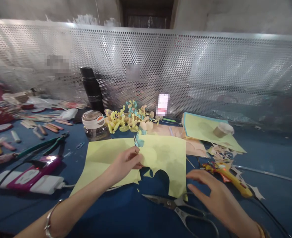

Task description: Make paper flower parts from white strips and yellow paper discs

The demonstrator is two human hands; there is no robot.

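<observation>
Near the middle, my left hand [128,161] pinches the edge of a rounded yellow paper piece [149,156], which overlaps a larger yellow sheet [174,148] with curved cut-outs along its lower edge. Another yellow sheet [106,153] lies under my left wrist. My right hand [210,190] is open at the right edge of the cut sheet, thumb and fingers apart, with nothing between them. Metal scissors [172,203] lie on the blue table below the cut sheet, their handles just left of and below my right hand.
A glue gun [232,180] and paper scraps lie at the right. Behind are a jar [95,125], a black bottle [91,89], yellow paper flowers [123,120] and a tape roll [222,130] on stacked sheets. Pliers [43,143] and a power strip [34,172] sit left.
</observation>
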